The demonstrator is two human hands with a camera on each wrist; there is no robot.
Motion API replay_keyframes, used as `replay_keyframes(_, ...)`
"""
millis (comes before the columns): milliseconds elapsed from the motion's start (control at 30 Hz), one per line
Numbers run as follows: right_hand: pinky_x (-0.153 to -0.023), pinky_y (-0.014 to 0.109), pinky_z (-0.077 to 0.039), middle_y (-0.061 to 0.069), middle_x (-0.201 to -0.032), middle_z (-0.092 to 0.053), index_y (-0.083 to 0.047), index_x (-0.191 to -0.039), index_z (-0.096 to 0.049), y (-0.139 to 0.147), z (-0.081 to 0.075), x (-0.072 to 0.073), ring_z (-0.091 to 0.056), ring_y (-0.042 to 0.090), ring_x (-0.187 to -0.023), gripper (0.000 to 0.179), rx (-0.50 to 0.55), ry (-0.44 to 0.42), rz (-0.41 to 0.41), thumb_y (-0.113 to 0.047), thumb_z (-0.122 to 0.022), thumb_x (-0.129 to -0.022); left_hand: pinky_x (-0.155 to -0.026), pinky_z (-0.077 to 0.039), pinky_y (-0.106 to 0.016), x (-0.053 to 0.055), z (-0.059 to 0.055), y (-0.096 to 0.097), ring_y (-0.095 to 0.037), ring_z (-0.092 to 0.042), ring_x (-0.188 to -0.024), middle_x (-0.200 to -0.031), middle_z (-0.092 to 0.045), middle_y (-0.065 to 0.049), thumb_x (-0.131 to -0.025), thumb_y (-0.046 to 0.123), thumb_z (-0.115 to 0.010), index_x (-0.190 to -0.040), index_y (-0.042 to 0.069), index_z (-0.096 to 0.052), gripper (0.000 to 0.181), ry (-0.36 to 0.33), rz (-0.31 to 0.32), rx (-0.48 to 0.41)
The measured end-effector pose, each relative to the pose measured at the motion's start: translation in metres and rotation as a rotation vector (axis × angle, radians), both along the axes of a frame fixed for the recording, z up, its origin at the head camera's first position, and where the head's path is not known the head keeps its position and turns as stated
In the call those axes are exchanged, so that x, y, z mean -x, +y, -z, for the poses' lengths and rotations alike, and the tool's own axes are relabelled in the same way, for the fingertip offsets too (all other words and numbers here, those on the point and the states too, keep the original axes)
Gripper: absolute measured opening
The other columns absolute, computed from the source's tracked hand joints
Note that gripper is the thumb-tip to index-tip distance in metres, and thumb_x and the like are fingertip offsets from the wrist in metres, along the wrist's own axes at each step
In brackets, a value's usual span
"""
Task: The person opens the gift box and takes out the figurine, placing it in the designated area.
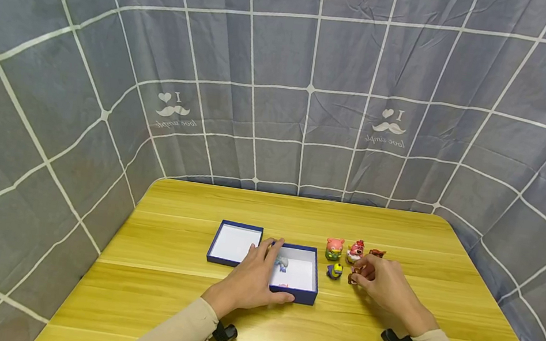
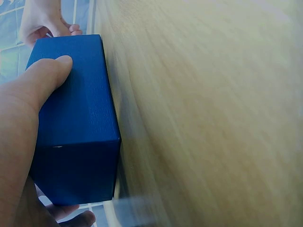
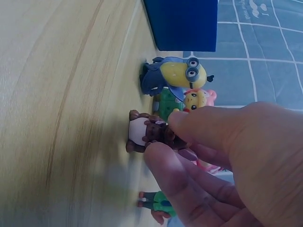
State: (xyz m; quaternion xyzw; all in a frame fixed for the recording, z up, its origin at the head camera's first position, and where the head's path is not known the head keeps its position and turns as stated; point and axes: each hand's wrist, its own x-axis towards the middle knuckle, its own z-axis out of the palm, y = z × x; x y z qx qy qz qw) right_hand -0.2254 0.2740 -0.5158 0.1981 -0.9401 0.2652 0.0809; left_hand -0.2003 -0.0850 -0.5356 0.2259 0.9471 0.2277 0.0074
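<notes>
My left hand (image 1: 254, 277) holds a dark blue box (image 1: 304, 297) at its left end, thumb on the near wall and fingers over toward the far side. Inside the box lie a pale blue-grey figurine (image 1: 282, 263) and a small pink piece at the near wall. To the right of it, my right hand (image 1: 390, 283) pinches a small brown figurine (image 3: 138, 132) with a white belly between thumb and fingers. Its feet are at the tabletop; whether they touch is unclear. Beside it stands a yellow minion figurine (image 3: 177, 74) in blue.
A shallow blue lid (image 1: 234, 242) with a white inside lies left of the box. Behind the minion stand a pink-headed figurine (image 1: 333, 249) and a red-and-white one (image 1: 356, 250). Another reddish-brown figurine (image 1: 376, 253) is partly hidden by the right hand. A grey checked curtain (image 1: 281, 113) surrounds the table.
</notes>
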Motion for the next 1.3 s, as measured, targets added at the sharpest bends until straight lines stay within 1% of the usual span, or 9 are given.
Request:
replay_keyframes(233,-0.063,0.021,-0.054,-0.006,-0.082,-0.079,-0.008,-0.103,-0.082,-0.001,0.003,0.000,-0.066,-0.001,-0.072,0.013,-0.004,0.019,0.004,-0.007,-0.094,-0.098,-0.146,-0.026,-0.068,-0.001,0.000,0.000,-0.048,-0.042,-0.172,-0.187,-0.031,-0.024,-0.096,0.079,-0.084,-0.188,0.011,-0.018,0.132,0.005,0.003,0.001)
replay_keyframes(500,-0.063,0.022,-0.055,-0.004,-0.082,-0.080,-0.006,-0.107,-0.082,-0.001,0.001,-0.001,-0.068,0.001,-0.072,0.016,-0.005,0.015,0.006,-0.008,-0.095,-0.097,-0.147,-0.026,-0.067,-0.001,0.001,-0.001,-0.049,-0.042,-0.173,-0.188,-0.030,-0.023,-0.096,0.079,-0.083,-0.188,0.013,-0.017,0.132,-0.004,-0.001,0.003)
replay_keyframes(733,-0.060,0.022,-0.053,-0.004,-0.080,-0.079,-0.006,-0.111,-0.083,-0.001,-0.006,-0.006,-0.068,0.002,-0.070,0.016,0.007,0.015,0.022,-0.007,-0.093,-0.098,-0.146,-0.027,-0.068,-0.001,0.002,-0.001,-0.050,-0.042,-0.172,-0.188,-0.030,-0.023,-0.095,0.080,-0.083,-0.188,0.013,-0.017,0.132,-0.006,-0.005,-0.002)
replay_keyframes(867,-0.060,0.022,-0.053,-0.004,-0.078,-0.079,-0.005,-0.110,-0.083,-0.002,-0.011,-0.008,-0.067,0.002,-0.068,0.015,0.003,0.043,0.033,-0.007,-0.092,-0.098,-0.146,-0.026,-0.068,-0.001,0.002,-0.001,-0.050,-0.042,-0.172,-0.188,-0.030,-0.023,-0.095,0.080,-0.083,-0.188,0.013,-0.016,0.133,-0.001,-0.005,-0.004)
replay_keyframes(1000,-0.058,0.021,-0.050,-0.006,-0.075,-0.077,-0.004,-0.110,-0.083,-0.003,-0.016,-0.009,-0.063,-0.001,-0.065,0.015,-0.007,0.066,0.033,-0.007,-0.092,-0.099,-0.146,-0.026,-0.069,0.000,0.002,-0.001,-0.050,-0.043,-0.172,-0.187,-0.030,-0.024,-0.095,0.080,-0.083,-0.188,0.012,-0.016,0.133,0.007,-0.002,-0.005)
replay_keyframes(1133,-0.058,0.021,-0.047,-0.007,-0.073,-0.074,-0.005,-0.110,-0.083,-0.005,-0.021,-0.010,-0.056,-0.002,-0.063,0.013,-0.009,0.068,0.027,-0.008,-0.091,-0.100,-0.146,-0.026,-0.069,0.000,0.002,-0.001,-0.050,-0.041,-0.172,-0.188,-0.029,-0.024,-0.096,0.079,-0.084,-0.188,0.012,-0.015,0.133,0.002,-0.001,-0.013)
replay_keyframes(1300,-0.059,0.021,-0.047,-0.008,-0.073,-0.072,-0.006,-0.109,-0.083,-0.009,-0.025,-0.011,-0.056,-0.003,-0.064,0.011,-0.010,0.094,0.020,-0.007,-0.091,-0.100,-0.146,-0.026,-0.070,-0.001,0.001,-0.001,-0.052,-0.041,-0.172,-0.187,-0.030,-0.024,-0.095,0.078,-0.084,-0.188,0.011,-0.015,0.134,-0.001,0.000,-0.021)
